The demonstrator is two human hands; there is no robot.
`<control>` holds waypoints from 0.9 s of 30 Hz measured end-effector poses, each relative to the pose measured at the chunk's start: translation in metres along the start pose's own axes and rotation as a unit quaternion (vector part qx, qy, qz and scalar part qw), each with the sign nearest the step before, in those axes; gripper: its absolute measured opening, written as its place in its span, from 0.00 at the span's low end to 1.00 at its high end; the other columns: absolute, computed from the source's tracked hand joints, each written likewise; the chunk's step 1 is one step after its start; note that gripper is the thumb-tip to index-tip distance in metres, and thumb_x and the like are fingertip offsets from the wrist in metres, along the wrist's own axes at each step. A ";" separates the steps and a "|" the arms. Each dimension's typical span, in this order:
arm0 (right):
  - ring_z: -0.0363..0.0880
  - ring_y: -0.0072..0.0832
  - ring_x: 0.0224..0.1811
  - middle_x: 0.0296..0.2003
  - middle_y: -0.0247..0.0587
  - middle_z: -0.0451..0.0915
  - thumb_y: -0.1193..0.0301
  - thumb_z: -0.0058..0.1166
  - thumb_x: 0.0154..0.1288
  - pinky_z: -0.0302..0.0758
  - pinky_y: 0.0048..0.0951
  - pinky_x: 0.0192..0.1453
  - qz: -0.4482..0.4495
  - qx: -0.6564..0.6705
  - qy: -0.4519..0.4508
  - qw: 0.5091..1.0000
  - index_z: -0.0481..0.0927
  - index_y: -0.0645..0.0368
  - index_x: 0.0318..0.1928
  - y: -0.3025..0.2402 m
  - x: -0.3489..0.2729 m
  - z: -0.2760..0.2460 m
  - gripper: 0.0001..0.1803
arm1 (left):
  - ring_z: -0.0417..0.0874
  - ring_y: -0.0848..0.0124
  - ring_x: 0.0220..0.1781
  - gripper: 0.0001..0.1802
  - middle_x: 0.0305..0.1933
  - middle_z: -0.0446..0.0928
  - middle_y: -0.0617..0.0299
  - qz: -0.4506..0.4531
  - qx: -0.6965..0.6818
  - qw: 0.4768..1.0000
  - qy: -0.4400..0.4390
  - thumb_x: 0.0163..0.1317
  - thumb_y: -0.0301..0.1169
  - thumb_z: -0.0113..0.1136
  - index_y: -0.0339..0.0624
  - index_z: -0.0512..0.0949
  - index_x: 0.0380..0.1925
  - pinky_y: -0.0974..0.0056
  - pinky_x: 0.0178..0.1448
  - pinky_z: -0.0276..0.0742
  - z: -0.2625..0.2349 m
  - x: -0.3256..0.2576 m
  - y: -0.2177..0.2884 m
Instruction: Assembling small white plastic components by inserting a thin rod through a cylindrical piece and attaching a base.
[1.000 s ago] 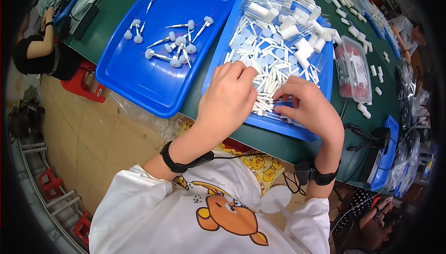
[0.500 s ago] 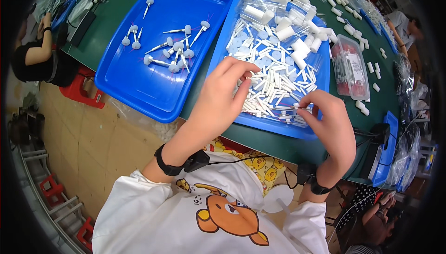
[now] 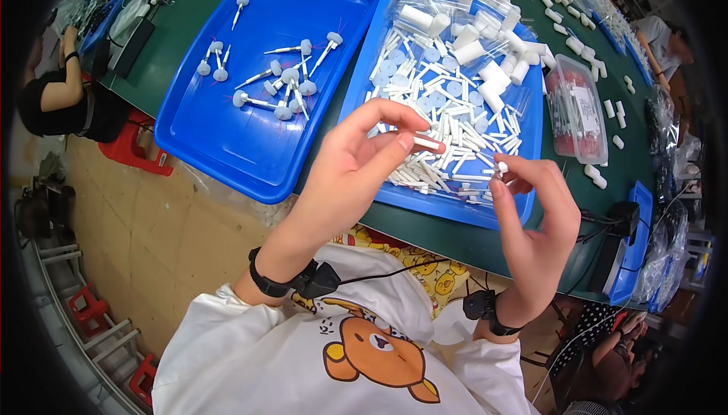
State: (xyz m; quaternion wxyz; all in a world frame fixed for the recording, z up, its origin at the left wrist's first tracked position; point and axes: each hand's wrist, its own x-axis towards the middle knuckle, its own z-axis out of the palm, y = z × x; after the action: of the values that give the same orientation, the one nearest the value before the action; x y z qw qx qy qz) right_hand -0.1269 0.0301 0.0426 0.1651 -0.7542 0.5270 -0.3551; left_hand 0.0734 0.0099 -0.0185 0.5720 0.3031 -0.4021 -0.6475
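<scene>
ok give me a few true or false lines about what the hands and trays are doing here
1. The left hand pinches a small white tube at its fingers. True.
2. The right hand lies flat and empty on the table. False: it is raised over the right tray's near edge, pinching a small white cap.
3. The left blue tray holds white stick pieces with round heads. True.
4. Both blue trays stand on a red table. False: the table is green.
5. A clear lidded box sits right of the right tray. True.
</scene>
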 end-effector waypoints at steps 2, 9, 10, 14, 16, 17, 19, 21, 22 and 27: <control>0.80 0.25 0.37 0.34 0.41 0.81 0.85 0.60 0.58 0.76 0.26 0.41 0.061 0.141 0.058 0.986 0.78 0.68 0.46 0.003 -0.006 0.011 0.14 | 0.81 0.69 0.51 0.10 0.47 0.76 0.56 -0.005 -0.059 0.998 -0.002 0.70 0.22 0.51 0.33 0.71 0.50 0.66 0.59 0.74 0.002 0.000 -0.004; 0.83 0.31 0.42 0.42 0.51 0.80 0.85 0.52 0.65 0.82 0.29 0.45 0.106 0.383 0.092 0.913 0.70 0.73 0.53 0.007 -0.014 0.018 0.16 | 0.81 0.72 0.47 0.15 0.50 0.73 0.54 -0.031 -0.001 0.999 -0.013 0.67 0.18 0.52 0.33 0.69 0.53 0.68 0.54 0.76 0.014 -0.003 -0.005; 0.83 0.32 0.42 0.43 0.52 0.80 0.85 0.52 0.65 0.83 0.30 0.44 0.102 0.386 0.100 0.912 0.71 0.73 0.52 0.007 -0.015 0.020 0.15 | 0.81 0.72 0.46 0.16 0.51 0.75 0.51 -0.029 -0.012 0.999 -0.010 0.67 0.19 0.54 0.33 0.69 0.54 0.68 0.53 0.76 0.017 -0.004 -0.005; 0.83 0.35 0.42 0.48 0.52 0.78 0.83 0.50 0.67 0.84 0.35 0.45 0.073 0.420 0.154 0.891 0.71 0.74 0.51 0.010 -0.020 0.029 0.13 | 0.81 0.72 0.45 0.18 0.52 0.78 0.46 -0.026 -0.018 0.997 -0.068 0.65 0.19 0.58 0.32 0.68 0.54 0.68 0.52 0.78 0.015 -0.004 -0.006; 0.83 0.36 0.42 0.50 0.52 0.77 0.83 0.49 0.68 0.85 0.37 0.45 0.064 0.412 0.174 0.892 0.71 0.74 0.51 0.009 -0.019 0.033 0.12 | 0.82 0.72 0.46 0.20 0.53 0.78 0.45 -0.050 -0.022 0.996 -0.075 0.64 0.18 0.59 0.31 0.68 0.55 0.68 0.53 0.78 0.016 -0.004 -0.005; 0.83 0.36 0.41 0.49 0.52 0.78 0.83 0.49 0.68 0.85 0.37 0.45 0.060 0.397 0.181 0.898 0.72 0.73 0.51 0.010 -0.019 0.034 0.12 | 0.82 0.71 0.47 0.21 0.53 0.78 0.45 -0.062 -0.023 0.995 -0.079 0.63 0.18 0.60 0.31 0.67 0.55 0.68 0.53 0.79 0.017 -0.004 -0.004; 0.83 0.35 0.41 0.47 0.53 0.79 0.82 0.49 0.69 0.83 0.36 0.45 0.053 0.368 0.193 0.908 0.72 0.72 0.51 0.011 -0.018 0.036 0.12 | 0.83 0.70 0.49 0.20 0.52 0.78 0.46 -0.079 -0.016 0.995 -0.066 0.63 0.17 0.60 0.30 0.69 0.54 0.68 0.54 0.79 0.020 -0.006 0.000; 0.83 0.35 0.40 0.43 0.53 0.80 0.81 0.48 0.70 0.82 0.35 0.46 0.054 0.351 0.201 0.913 0.72 0.72 0.52 0.008 -0.019 0.036 0.12 | 0.83 0.69 0.50 0.18 0.50 0.79 0.47 -0.061 0.007 0.996 -0.065 0.62 0.16 0.60 0.28 0.71 0.52 0.67 0.54 0.79 0.021 -0.007 0.000; 0.83 0.35 0.39 0.42 0.54 0.81 0.80 0.48 0.70 0.81 0.34 0.46 0.054 0.344 0.204 0.915 0.72 0.71 0.52 0.006 -0.019 0.036 0.12 | 0.83 0.69 0.51 0.16 0.49 0.79 0.47 -0.036 0.029 0.997 -0.068 0.62 0.16 0.60 0.28 0.73 0.50 0.67 0.54 0.79 0.019 -0.008 -0.002; 0.84 0.36 0.37 0.37 0.54 0.82 0.79 0.46 0.72 0.80 0.33 0.46 0.030 0.347 0.225 0.910 0.71 0.70 0.54 0.005 -0.021 0.037 0.13 | 0.83 0.67 0.50 0.09 0.45 0.79 0.50 0.005 0.055 0.996 -0.070 0.62 0.14 0.59 0.26 0.78 0.43 0.65 0.55 0.80 0.018 -0.011 -0.004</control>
State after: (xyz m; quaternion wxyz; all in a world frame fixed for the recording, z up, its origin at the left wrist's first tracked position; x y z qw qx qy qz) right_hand -0.1077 0.0425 0.0062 0.3042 -0.5336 0.4163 -0.6704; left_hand 0.0576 0.0244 -0.0135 0.5279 0.2856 -0.4775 -0.6416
